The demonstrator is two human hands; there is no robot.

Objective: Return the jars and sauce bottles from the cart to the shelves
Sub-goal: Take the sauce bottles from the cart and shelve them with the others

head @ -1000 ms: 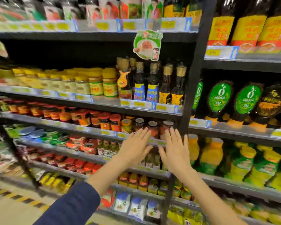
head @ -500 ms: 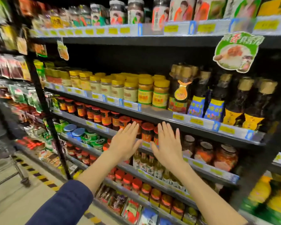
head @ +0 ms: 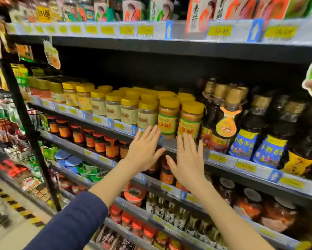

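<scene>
My left hand (head: 144, 150) and my right hand (head: 187, 159) are both raised side by side, palms forward and fingers straight, in front of the shelf edge (head: 222, 157). Neither holds anything. Just above their fingertips stand two yellow-lidded jars (head: 190, 120) with green and yellow labels. Dark sauce bottles (head: 245, 141) with blue labels stand to the right of those jars. Red-lidded jars (head: 97, 143) fill the shelf below, partly hidden behind my hands.
Rows of yellow-lidded jars (head: 113, 107) run leftward along the same shelf. A black upright post (head: 29, 127) divides the shelving at the left. Part of a cart wheel (head: 1, 219) shows on the floor at the lower left. Lower shelves hold small bottles (head: 169, 213) and jars.
The view has swung left and closer to the shelves. Both hands have risen from the red-lidded jar shelf to just under the yellow-lidded jars, still open and holding nothing.
</scene>
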